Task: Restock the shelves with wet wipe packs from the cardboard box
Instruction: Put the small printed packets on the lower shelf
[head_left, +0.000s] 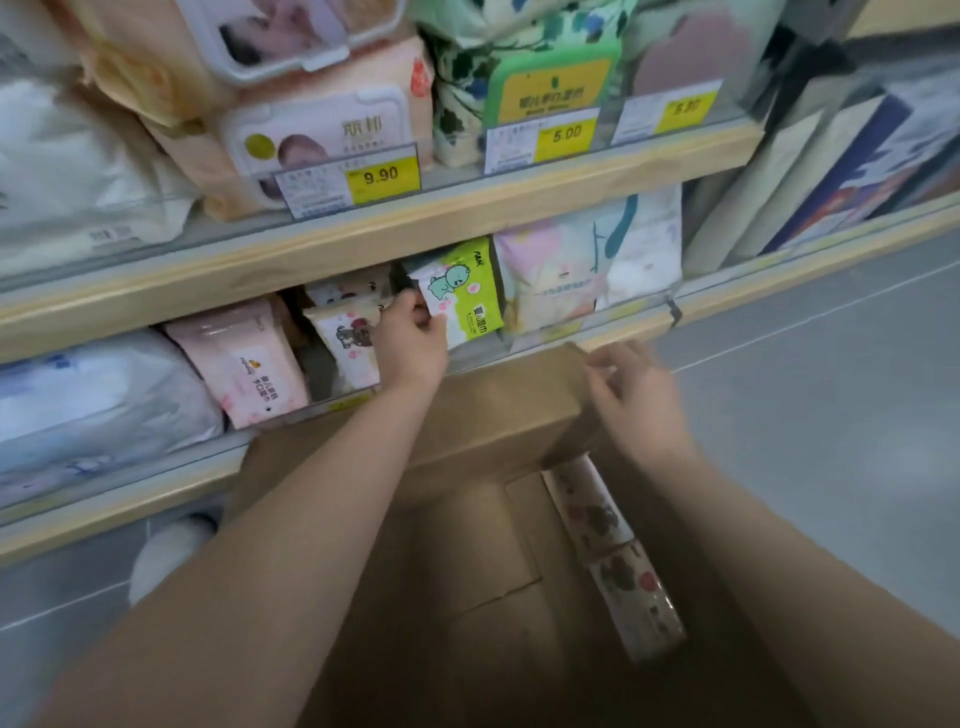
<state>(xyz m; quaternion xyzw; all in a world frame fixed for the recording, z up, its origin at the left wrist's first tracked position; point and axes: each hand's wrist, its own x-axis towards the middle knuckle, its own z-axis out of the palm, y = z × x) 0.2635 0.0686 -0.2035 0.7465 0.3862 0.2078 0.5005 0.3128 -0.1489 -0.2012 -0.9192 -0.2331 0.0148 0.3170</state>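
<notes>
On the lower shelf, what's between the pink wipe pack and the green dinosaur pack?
Head view: small white wet wipe packs with a bear print, then the left hand gripping the green-and-white dinosaur pack; pink wipe pack sits left.

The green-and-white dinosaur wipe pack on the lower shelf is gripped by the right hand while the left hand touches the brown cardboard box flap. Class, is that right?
Not quite: the hands are swapped. The head view shows the left hand gripping the green-and-white dinosaur wipe pack, while the right hand touches the brown cardboard box flap.
</notes>
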